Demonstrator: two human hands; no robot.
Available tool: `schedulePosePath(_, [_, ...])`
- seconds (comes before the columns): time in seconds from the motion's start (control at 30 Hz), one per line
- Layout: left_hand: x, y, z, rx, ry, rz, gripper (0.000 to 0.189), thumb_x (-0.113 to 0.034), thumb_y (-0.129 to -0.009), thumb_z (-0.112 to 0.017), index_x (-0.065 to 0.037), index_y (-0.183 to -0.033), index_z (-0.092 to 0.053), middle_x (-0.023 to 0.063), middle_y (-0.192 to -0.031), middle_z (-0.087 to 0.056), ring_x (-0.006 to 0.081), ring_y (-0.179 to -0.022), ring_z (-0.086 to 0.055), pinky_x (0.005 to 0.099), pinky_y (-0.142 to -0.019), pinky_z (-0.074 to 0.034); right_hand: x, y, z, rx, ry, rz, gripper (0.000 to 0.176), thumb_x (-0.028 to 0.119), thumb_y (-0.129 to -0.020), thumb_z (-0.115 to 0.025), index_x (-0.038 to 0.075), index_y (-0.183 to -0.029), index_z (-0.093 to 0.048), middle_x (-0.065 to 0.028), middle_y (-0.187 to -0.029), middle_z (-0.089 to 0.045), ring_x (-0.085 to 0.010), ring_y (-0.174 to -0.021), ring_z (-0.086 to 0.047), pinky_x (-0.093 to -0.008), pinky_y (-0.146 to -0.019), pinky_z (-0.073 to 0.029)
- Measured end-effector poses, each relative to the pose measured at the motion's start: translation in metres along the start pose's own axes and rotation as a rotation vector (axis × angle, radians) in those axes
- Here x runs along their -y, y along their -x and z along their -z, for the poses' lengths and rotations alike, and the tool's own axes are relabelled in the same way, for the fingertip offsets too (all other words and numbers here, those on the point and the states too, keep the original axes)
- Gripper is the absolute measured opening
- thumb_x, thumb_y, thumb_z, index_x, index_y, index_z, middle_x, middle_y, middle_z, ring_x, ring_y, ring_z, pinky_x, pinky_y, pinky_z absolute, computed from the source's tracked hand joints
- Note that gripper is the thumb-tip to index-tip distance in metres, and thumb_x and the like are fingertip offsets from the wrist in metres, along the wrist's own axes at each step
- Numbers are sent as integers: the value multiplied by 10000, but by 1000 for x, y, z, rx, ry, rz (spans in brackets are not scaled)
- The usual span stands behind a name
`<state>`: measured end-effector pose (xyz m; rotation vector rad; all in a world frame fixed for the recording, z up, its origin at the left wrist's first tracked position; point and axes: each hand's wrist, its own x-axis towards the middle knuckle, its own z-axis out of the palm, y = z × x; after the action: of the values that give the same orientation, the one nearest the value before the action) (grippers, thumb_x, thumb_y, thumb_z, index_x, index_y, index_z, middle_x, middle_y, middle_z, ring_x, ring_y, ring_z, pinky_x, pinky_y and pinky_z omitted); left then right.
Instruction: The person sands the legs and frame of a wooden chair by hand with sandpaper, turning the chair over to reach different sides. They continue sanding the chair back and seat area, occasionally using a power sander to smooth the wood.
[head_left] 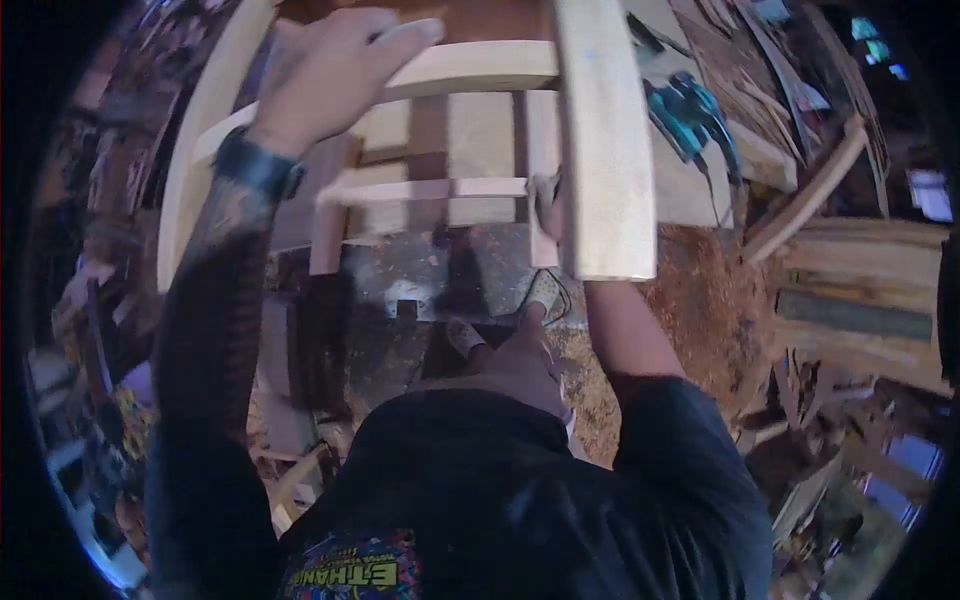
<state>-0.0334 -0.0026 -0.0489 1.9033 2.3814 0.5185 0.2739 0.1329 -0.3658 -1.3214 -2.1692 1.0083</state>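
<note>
A pale wooden frame (612, 150), chair-like with long uprights and curved cross rails, fills the upper middle of the view. My left hand (335, 75), with a dark band at the wrist, grips it at the upper left; the thumb lies above the curved rail (480, 62) and the fingertips are partly hidden. Behind the thick right upright, my right hand (549, 208) is closed round the frame near the lower rail (430, 189). That upright covers much of this hand.
A teal and black power tool (690, 120) lies on a board to the right. Stacked planks (860, 300) and a curved wood piece (810, 190) are farther right. Wood scraps and sawdust cover the floor around my feet (543, 290).
</note>
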Motion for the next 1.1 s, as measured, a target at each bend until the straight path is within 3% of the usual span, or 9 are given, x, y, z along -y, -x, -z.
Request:
schedulePosePath(0.1, [-29, 18, 18, -242, -11, -79, 488, -417, -1004, -616, -25, -714, -607, 192, -665, -562, 362, -621, -590, 500, -619, -446, 18, -80, -26, -75, 120, -5, 703, 555, -995, -546, -62, -1315, -439, -415, -1094, -649, -553, -1078, -652, -594, -942, -512])
schedulePosePath(0.23, [-20, 34, 18, -326, 440, -50, 337, -297, -932, -739, -51, -746, -603, 41, -662, -534, 131, -614, -510, 360, -574, -423, 62, -73, -33, -14, 267, -101, 762, 622, -980, -552, -67, -1281, -428, -416, -1045, -669, -560, -1051, -663, -609, -914, -523])
schedulePosePath(0.33, [14, 76, 6, -566, 350, -360, 228, -281, -893, -756, -64, -876, -688, 116, -834, -641, 321, -800, -620, 446, -754, -467, 73, 10, -23, 47, 303, 21, 784, 624, -990, -548, -65, -1327, -383, -406, -1090, -675, -557, -1063, -666, -593, -914, -537])
schedulePosePath(0.43, [29, 174, -30, -633, 437, -427, 118, -180, -875, -755, -86, -855, -687, 90, -861, -656, 328, -856, -625, 454, -783, -477, 47, 97, -18, 213, 365, 24, 760, 541, -961, -657, -9, -1374, -334, -380, -1048, -689, -546, -966, -691, -605, -818, -554])
schedulePosePath(0.53, [60, 303, -126, -48, 792, 384, 238, -281, -946, -741, -46, -931, -707, 129, -945, -693, 318, -911, -672, 409, -833, -527, 63, 169, 7, 427, 498, -5, 764, 461, -911, -735, -15, -1380, -364, -377, -1033, -688, -526, -936, -698, -590, -791, -561])
schedulePosePath(0.6, [78, 392, -203, 137, 670, 523, 272, -298, -955, -734, -27, -968, -716, 137, -966, -709, 276, -918, -683, 396, -803, -539, 65, 197, 27, 532, 568, 48, 748, 438, -897, -747, -16, -1387, -409, -356, -1074, -686, -516, -950, -696, -575, -812, -560])
schedulePosePath(0.77, [54, 430, -229, 412, 1134, 414, 319, -336, -962, -733, -20, -1006, -732, 111, -980, -748, 186, -933, -699, 374, -816, -544, 60, 224, 54, 741, 482, -15, 671, 409, -937, -712, 23, -1431, -471, -284, -1155, -699, -461, -1054, -696, -505, -889, -558])
schedulePosePath(0.93, [27, 321, -249, 386, 1133, 117, 342, -304, -1040, -643, -5, -1200, -686, 69, -1126, -715, 132, -1024, -645, 317, -921, -517, 96, 209, 8, 742, 75, -96, 558, 315, -972, -676, 23, -1412, -497, -270, -1186, -694, -451, -1116, -672, -492, -952, -534])
schedulePosePath(1.1, [-18, 270, -243, 364, 1828, 423, 308, -245, -1074, -606, -22, -1279, -663, 13, -1213, -672, 111, -1131, -603, 290, -1002, -475, 180, 206, -2, 586, -181, 184, 365, 142, -931, -716, 33, -1259, -600, -246, -1082, -709, -414, -1018, -705, -478, -871, -546])
